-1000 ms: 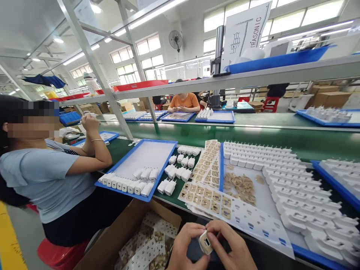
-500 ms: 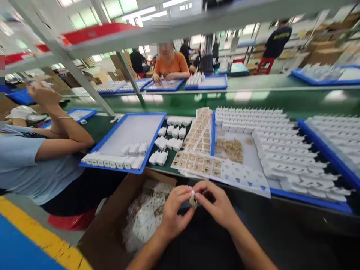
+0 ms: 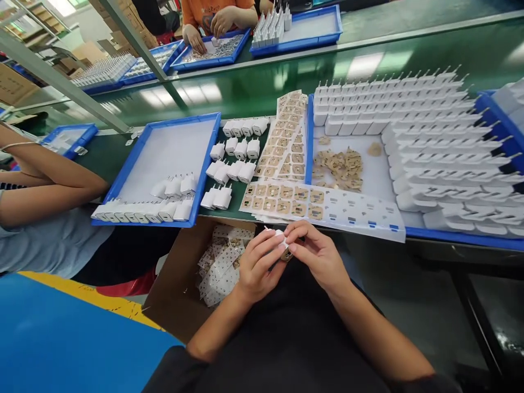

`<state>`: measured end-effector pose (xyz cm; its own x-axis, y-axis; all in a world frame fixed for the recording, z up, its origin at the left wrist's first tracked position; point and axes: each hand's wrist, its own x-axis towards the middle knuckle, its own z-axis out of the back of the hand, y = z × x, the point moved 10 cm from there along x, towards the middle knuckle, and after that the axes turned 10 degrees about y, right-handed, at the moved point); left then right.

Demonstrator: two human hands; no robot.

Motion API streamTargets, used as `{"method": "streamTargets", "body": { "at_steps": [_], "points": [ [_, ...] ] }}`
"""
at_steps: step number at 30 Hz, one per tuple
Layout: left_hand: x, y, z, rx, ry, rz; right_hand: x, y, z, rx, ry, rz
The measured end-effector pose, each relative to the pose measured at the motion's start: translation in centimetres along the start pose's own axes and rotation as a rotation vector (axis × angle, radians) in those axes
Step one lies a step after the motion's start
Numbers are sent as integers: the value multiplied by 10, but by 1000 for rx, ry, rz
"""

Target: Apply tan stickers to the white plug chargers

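Between my two hands, in front of the table edge, is a white charger plug (image 3: pixel 280 234) with a tan sticker on its end face. My left hand (image 3: pixel 262 265) wraps its fingers round the plug's left side. My right hand (image 3: pixel 313 251) pinches it from the right with thumb and fingertips. Just beyond lies a sheet of tan stickers (image 3: pixel 282 199), its right part bare backing with dark marks. More sticker sheets (image 3: pixel 282 142) are stacked behind it. Several loose white plugs (image 3: pixel 235 170) stand in groups left of the sheets.
A blue tray (image 3: pixel 164 125) at left holds several plugs along its near side. The right blue tray (image 3: pixel 374 169) carries rows of plugs and a heap of tan pieces (image 3: pixel 339 168). Below the edge, a cardboard box (image 3: pixel 172 295) contains used sheets. Co-workers sit at left and across the green belt (image 3: pixel 245 90).
My view has tilted further down. The plug in my hands has turned, so a prong now shows at its upper left. Both hands still hold it.
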<state>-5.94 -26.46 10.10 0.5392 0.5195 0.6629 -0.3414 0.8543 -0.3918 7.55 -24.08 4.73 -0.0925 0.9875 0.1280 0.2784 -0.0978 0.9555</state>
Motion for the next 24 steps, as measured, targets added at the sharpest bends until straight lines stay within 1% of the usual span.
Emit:
{"method": "streamTargets", "body": {
  "at_steps": [5,8,10,13,15,16,18,19,20,21,22,24],
  "points": [
    [1,8,0,-66,-2,36,1,-11,1,73,32,-40],
    [2,11,0,-101,4,51,2,-7,5,31,29,-23],
    [3,11,0,-119,10,52,3,2,5,-57,44,11],
    [3,14,-3,-148,30,74,2,22,6,-345,24,105],
    [0,22,-7,-184,48,155,-4,38,1,-554,10,212],
    [-2,29,-8,-208,52,212,-8,45,-4,-618,37,270],
    [-8,45,-9,-257,39,340,-16,55,-16,-623,149,362],
    [-11,53,-8,-280,28,393,-18,60,-16,-584,186,386],
    [-14,59,-7,-299,18,434,-18,66,-10,-541,173,390],
    [-15,65,-6,-314,13,461,-15,72,4,-515,104,376],
    [-16,68,-4,-321,13,477,-11,79,25,-515,-11,352],
    [-16,73,1,-324,8,482,-2,95,71,-643,-298,294]
  ]
}}
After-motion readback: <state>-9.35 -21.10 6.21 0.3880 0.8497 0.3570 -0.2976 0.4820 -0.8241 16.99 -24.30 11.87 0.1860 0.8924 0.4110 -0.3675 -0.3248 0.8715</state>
